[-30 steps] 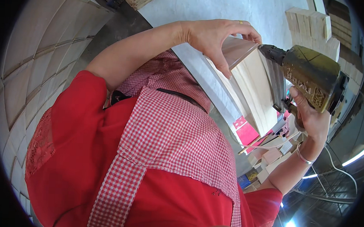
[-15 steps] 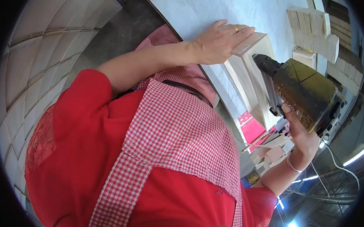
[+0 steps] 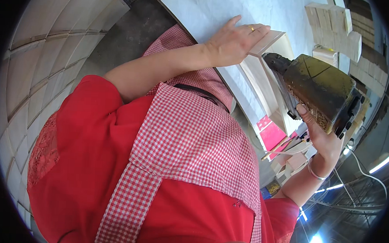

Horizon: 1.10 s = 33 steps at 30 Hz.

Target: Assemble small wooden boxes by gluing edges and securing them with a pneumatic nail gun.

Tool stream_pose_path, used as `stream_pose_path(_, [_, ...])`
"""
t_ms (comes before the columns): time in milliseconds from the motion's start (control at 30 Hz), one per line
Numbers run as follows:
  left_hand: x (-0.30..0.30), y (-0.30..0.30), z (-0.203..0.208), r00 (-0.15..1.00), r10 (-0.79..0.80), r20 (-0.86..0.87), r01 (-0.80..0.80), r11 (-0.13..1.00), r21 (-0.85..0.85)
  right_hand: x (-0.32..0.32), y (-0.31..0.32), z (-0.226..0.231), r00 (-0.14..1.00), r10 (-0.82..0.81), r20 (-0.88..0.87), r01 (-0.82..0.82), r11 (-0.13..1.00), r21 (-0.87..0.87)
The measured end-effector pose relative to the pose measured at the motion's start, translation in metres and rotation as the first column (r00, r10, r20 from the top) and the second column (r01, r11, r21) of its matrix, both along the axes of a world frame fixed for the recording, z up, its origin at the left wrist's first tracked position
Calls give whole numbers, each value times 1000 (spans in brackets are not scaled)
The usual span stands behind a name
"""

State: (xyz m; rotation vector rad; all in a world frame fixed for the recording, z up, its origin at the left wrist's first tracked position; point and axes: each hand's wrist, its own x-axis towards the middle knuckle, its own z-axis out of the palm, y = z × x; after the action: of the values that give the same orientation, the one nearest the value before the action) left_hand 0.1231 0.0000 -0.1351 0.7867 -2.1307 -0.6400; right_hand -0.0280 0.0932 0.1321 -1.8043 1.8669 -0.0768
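Has the wooden box (image 3: 262,83) right of centre in the frame, long axis slanting from upper middle toward lower right; lays the left hand (image 3: 235,43) nearest, palm down at its upper end, with fingers extended, visibly grasping nothing; grips the nail gun (image 3: 319,85) in the right hand (image 3: 324,138), forearm rising from lower right, most fingers hidden; points its nose up-left at the box's upper end, contact unclear.

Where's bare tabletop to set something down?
Between the left hand and stacked pale wooden blocks, the pale grey tabletop looks bare; a thin strip shows between the pale wooden box and near edge. Crowded around the olive-and-black nail gun.
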Motion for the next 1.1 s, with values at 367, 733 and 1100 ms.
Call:
stream_pose_path(367, [-2, 1, -1, 1000, 10, -10, -10, 1000, -19, 3, -5, 1, 991, 112, -72, -115, 993, -36])
stream_pose_path(733, [18, -28, 34, 992, -117, -39, 123, 942, 313, -33, 66, 6, 842, -537, 60, 518, 771, -371])
stream_pose_path(1100, [16, -101, 106, 742, -306, 596, -22, 878, 478, -145, 236, -141, 595, -784, -176, 568, 565, -599])
